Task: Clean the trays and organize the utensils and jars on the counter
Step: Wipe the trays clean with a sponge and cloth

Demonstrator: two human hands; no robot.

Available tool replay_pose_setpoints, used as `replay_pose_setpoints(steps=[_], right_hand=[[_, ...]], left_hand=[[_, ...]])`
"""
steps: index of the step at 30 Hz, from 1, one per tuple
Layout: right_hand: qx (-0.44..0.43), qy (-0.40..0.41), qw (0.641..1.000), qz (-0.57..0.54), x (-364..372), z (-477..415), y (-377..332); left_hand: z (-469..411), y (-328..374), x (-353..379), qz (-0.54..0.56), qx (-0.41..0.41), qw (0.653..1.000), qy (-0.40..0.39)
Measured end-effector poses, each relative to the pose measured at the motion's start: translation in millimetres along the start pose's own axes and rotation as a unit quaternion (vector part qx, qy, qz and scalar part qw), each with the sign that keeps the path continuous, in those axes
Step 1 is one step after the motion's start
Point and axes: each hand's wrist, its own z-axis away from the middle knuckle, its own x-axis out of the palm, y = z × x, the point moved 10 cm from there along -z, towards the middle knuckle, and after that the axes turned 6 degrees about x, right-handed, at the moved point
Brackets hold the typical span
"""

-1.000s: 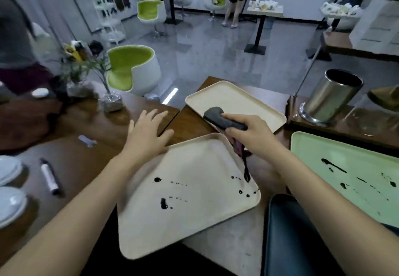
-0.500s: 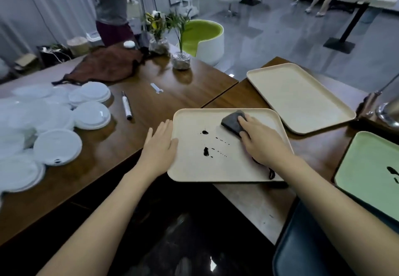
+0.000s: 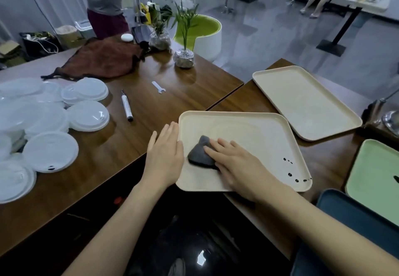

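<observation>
The right hand (image 3: 239, 167) has no clenched grip: its fingers lie straight and press a dark grey cloth (image 3: 199, 153) flat onto the near beige tray (image 3: 248, 129). The left hand (image 3: 165, 157), its grip likewise released, rests palm-down across the tray's left rim and steadies it on the table (image 3: 151, 107). 0.5 s ago the cloth sat toward the tray's far side, and 2 black blots with a trail of specks showed in the middle. Now the cloth lies over that area and no blots show around it, so I judge that patch wiped, or at least covered. A cluster of black dots (image 3: 290, 174) remains at the near right corner, so this tray is not yet clean. The other beige tray (image 3: 302, 100) beyond looks spotless; the green tray (image 3: 375, 172) at right carries a dark mark.
</observation>
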Motion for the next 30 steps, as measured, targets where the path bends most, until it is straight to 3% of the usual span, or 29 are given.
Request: replay_pose_setpoints(steps=[4, 8, 11, 16, 22, 27, 30], right_hand=[[0.028, -0.017, 0.999, 0.005, -6, 26, 22], [0.217, -0.049, 0.975, -0.022, -3, 10, 97], [0.283, -0.028, 0.958, -0.032, -6, 6, 127], [0.217, 0.016, 0.976, -0.021, -2, 3, 113], [0.245, -0.013, 0.963, -0.116, -10, 11, 101], [0.072, -0.067, 0.986, -0.135, -3, 30, 14], [0.073, -0.094, 0.986, -0.116, 2, 46, 31]], left_hand=[[-3, 10, 3, -0.032, -0.005, 0.999, -0.013], [-16, 25, 11, -0.055, 0.006, 0.998, -0.039], [-17, 24, 11, -0.059, 0.003, 0.997, -0.045], [-17, 29, 16, -0.008, 0.038, 0.999, -0.036], [-15, 25, 21, -0.040, 0.077, 0.993, -0.080], [-15, 26, 21, -0.058, 0.075, 0.993, -0.068], [-16, 24, 22, -0.062, 0.075, 0.992, -0.076]])
